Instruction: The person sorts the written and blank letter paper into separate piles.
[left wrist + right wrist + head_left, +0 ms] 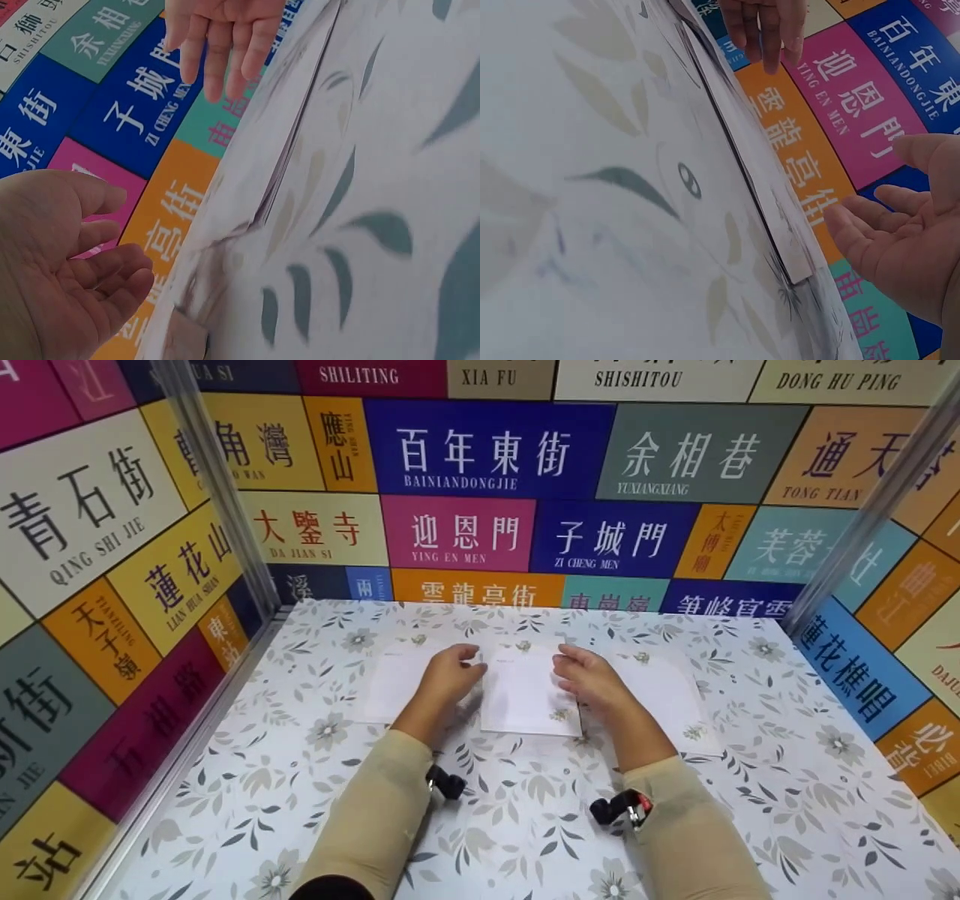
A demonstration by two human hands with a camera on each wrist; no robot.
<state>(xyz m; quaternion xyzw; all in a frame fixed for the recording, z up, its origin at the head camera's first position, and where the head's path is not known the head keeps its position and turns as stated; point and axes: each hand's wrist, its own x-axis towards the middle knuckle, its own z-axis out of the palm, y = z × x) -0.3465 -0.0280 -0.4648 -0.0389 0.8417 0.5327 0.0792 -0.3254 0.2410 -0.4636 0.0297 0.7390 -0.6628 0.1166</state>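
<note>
A thin stack of white paper with small floral prints at its top and lower right lies between the two hands. My left hand hovers by its left edge, fingers loosely bent and holding nothing. On the opposite side, my right hand is held near the right edge, also with relaxed fingers and nothing in them. Both wrist views show the palms facing each other above the table, the left hand apart from the paper and the right hand likewise raised.
Similar printed paper lies to the left, partly behind the left forearm, and more paper to the right. A floral tablecloth covers the table. Panels with place names wall it at the back and sides. Each wrist wears a small black camera.
</note>
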